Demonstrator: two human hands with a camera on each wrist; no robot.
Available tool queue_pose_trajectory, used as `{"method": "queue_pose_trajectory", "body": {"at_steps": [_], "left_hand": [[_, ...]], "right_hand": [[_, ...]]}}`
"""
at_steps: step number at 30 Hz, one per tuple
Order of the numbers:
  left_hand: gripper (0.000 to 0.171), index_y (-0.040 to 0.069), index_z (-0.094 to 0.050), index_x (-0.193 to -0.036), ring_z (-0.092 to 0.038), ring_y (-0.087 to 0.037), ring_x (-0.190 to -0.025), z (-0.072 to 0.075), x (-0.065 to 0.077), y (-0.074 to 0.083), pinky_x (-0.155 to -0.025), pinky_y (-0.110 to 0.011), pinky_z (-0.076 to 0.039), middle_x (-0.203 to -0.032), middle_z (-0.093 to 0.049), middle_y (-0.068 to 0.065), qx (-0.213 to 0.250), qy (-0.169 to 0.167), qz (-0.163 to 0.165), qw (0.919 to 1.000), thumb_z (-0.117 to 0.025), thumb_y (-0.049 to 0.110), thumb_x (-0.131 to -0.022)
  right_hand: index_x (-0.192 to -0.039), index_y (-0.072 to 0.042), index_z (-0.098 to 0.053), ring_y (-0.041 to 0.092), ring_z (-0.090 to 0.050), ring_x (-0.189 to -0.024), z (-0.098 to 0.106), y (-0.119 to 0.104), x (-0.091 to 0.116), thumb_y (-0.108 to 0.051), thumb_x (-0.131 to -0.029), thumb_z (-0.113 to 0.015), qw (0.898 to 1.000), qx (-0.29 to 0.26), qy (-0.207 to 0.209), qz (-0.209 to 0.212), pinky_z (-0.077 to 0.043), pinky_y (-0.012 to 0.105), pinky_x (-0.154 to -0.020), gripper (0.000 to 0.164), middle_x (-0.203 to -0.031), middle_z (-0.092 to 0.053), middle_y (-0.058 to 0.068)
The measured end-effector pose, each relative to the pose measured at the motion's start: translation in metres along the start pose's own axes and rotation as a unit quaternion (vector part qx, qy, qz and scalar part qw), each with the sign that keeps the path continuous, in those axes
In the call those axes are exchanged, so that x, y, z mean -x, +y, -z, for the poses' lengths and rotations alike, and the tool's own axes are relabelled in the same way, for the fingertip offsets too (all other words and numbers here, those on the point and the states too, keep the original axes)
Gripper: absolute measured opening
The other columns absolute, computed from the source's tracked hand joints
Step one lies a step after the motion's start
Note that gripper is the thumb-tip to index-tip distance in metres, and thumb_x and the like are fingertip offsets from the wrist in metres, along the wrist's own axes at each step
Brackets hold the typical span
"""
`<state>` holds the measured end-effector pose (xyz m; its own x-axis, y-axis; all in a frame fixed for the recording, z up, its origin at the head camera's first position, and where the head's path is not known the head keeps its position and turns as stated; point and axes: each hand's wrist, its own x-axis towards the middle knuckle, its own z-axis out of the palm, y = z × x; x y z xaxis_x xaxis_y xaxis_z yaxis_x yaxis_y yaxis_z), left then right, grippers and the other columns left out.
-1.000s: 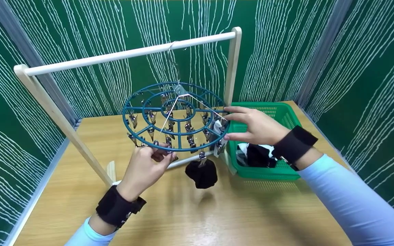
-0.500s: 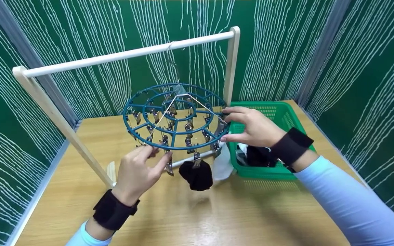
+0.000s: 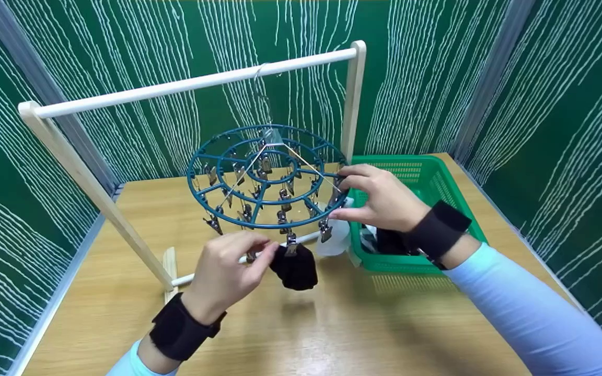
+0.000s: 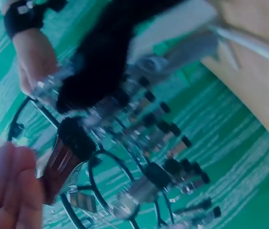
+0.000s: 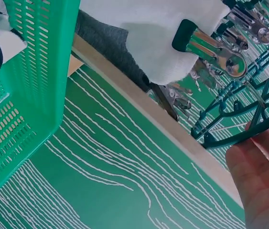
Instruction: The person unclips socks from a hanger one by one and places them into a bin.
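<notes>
A round dark-green clip hanger (image 3: 222, 218) hangs from the rack's white bar, several metal clips below its rings. My right hand (image 3: 379, 201) grips its outer ring at the right, thumb and fingers around the rim in the right wrist view. My left hand (image 3: 233, 266) is at the front, below the ring, thumb and forefinger tips near the edge of a clipped black sock (image 3: 296, 269). In the left wrist view its fingers (image 4: 15, 186) lie beside a metal clip (image 4: 60, 164), a gap showing between the digits. A white sock (image 5: 163, 52) hangs from a clip (image 5: 215, 50) by the right hand.
The wooden rack (image 3: 97, 193) stands on the wooden table (image 3: 259, 334). At the right, a green basket (image 3: 444, 188) holds black and white cloth items. Green walls with white streaks enclose the table.
The hanger has turned, carrying the front clips and black sock a little left. My left hand has moved right and lower toward the sock; my right hand has shifted slightly left and down.
</notes>
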<state>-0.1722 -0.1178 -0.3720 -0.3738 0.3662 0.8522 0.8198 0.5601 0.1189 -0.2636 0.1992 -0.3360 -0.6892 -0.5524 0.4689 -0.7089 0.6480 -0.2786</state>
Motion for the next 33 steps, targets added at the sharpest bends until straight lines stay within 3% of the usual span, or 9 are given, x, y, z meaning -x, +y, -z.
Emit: {"method": "queue_pose_trajectory", "body": {"at_steps": [4,8,12,15,17,22,26,33], "left_hand": [[0.012,0.003,-0.078,-0.098,-0.078,-0.020,-0.081,-0.004,-0.005,0.005,-0.073,-0.034,-0.066,-0.090,-0.081,-0.008,0.015,-0.072,0.058,0.9956,-0.086,0.011,-0.093],[0.025,-0.003,-0.079,-0.112,-0.079,-0.028,-0.089,-0.009,-0.006,0.007,-0.079,-0.043,-0.065,-0.103,-0.083,-0.015,0.018,-0.152,0.132,0.9794,-0.079,0.020,-0.101],[0.034,-0.006,-0.077,-0.123,-0.071,-0.021,-0.078,-0.013,-0.008,0.004,-0.067,-0.033,-0.057,-0.109,-0.082,-0.016,0.035,-0.202,0.176,0.9629,-0.075,0.023,-0.105],[0.031,-0.007,-0.077,-0.121,-0.060,-0.014,-0.067,-0.015,-0.011,0.000,-0.058,-0.024,-0.048,-0.106,-0.083,-0.015,0.069,-0.207,0.189,0.9575,-0.076,0.019,-0.104],[0.028,-0.007,-0.079,-0.117,-0.067,-0.013,-0.070,-0.015,-0.012,-0.001,-0.062,-0.025,-0.055,-0.104,-0.083,-0.014,0.086,-0.200,0.190,0.9574,-0.078,0.016,-0.102],[0.020,-0.004,-0.080,-0.108,-0.082,-0.024,-0.095,-0.015,-0.013,-0.002,-0.083,-0.042,-0.068,-0.102,-0.084,-0.015,0.107,-0.174,0.185,0.9613,-0.081,0.014,-0.099],[0.017,-0.002,-0.081,-0.106,-0.082,-0.025,-0.094,-0.015,-0.013,-0.002,-0.082,-0.043,-0.068,-0.099,-0.084,-0.014,0.104,-0.158,0.185,0.9643,-0.083,0.012,-0.097],[0.015,-0.002,-0.083,-0.102,-0.083,-0.022,-0.089,-0.014,-0.014,-0.003,-0.078,-0.041,-0.068,-0.096,-0.084,-0.013,0.106,-0.153,0.189,0.9640,-0.082,0.013,-0.098]], "right_hand": [[-0.116,0.000,-0.079,0.046,-0.067,-0.130,-0.003,-0.004,0.002,-0.046,-0.087,-0.092,1.000,0.004,0.005,-0.010,-0.058,0.059,-0.109,0.055,-0.145,-0.067,0.025],[-0.119,-0.001,-0.079,0.045,-0.067,-0.131,-0.005,-0.007,0.002,-0.047,-0.088,-0.091,1.000,0.006,0.006,-0.017,-0.057,0.060,-0.110,0.057,-0.145,-0.067,0.025],[-0.118,-0.001,-0.079,0.044,-0.067,-0.131,-0.006,-0.010,0.003,-0.049,-0.088,-0.091,1.000,0.011,0.010,-0.016,-0.057,0.060,-0.110,0.058,-0.144,-0.068,0.024],[-0.118,-0.001,-0.080,0.044,-0.067,-0.131,-0.006,-0.011,0.003,-0.050,-0.088,-0.090,1.000,0.015,0.013,-0.014,-0.057,0.059,-0.110,0.059,-0.144,-0.069,0.024],[-0.119,0.000,-0.080,0.045,-0.067,-0.131,-0.005,-0.012,0.004,-0.050,-0.088,-0.090,1.000,0.015,0.013,-0.015,-0.057,0.059,-0.111,0.060,-0.144,-0.069,0.025],[-0.122,0.000,-0.079,0.045,-0.066,-0.133,-0.006,-0.014,0.006,-0.049,-0.088,-0.091,1.000,0.004,0.015,-0.025,-0.055,0.060,-0.112,0.061,-0.145,-0.068,0.024],[-0.120,-0.001,-0.079,0.044,-0.066,-0.132,-0.005,-0.014,0.009,-0.046,-0.087,-0.092,0.999,-0.006,0.029,-0.016,-0.056,0.060,-0.112,0.057,-0.143,-0.069,0.023],[-0.122,-0.001,-0.078,0.040,-0.070,-0.124,-0.003,-0.013,0.018,-0.033,-0.085,-0.096,0.996,-0.020,0.089,0.019,-0.059,0.057,-0.107,0.052,-0.131,-0.075,0.021]]}}
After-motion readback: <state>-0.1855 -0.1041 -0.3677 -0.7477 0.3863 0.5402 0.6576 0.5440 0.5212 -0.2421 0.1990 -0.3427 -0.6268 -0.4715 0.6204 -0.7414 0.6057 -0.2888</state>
